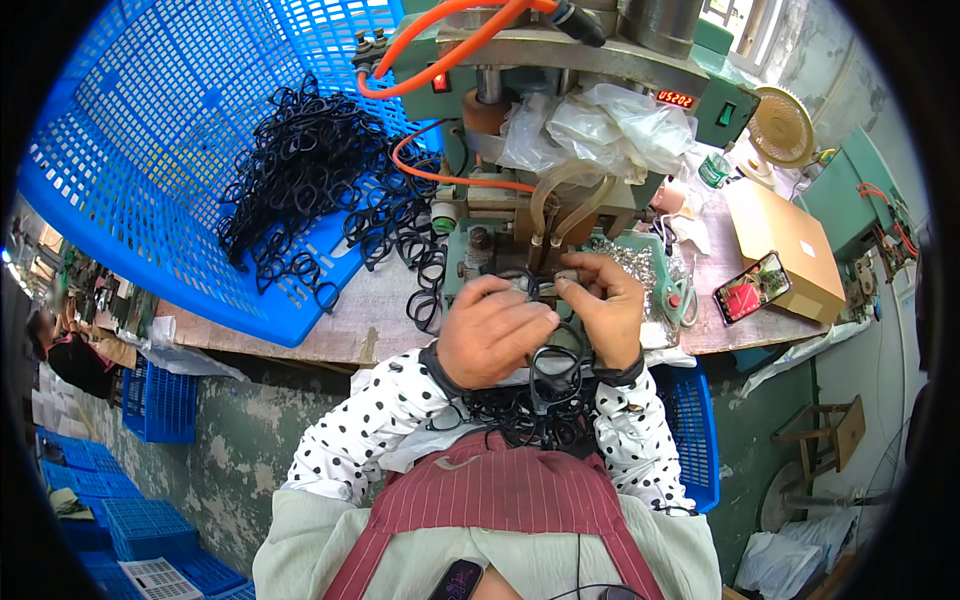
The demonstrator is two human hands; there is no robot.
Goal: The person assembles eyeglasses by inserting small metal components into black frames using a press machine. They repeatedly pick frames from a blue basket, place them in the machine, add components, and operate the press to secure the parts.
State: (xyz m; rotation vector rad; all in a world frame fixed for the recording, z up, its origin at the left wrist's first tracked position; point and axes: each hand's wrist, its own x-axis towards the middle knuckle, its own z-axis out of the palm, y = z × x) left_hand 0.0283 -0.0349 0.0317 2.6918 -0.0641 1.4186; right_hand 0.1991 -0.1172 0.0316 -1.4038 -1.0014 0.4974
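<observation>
Black eyeglass frame [556, 362] between both hands' grip

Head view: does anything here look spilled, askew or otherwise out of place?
Yes. The blue plastic crate is tipped on its side, and black eyeglass frames spill from it across the worn wooden bench. More black frames lie heaped in the lap below both hands.

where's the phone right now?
Head view, right side: the phone lies on the workbench, leaning against the cardboard box, right of the right hand and the green machine.
</observation>
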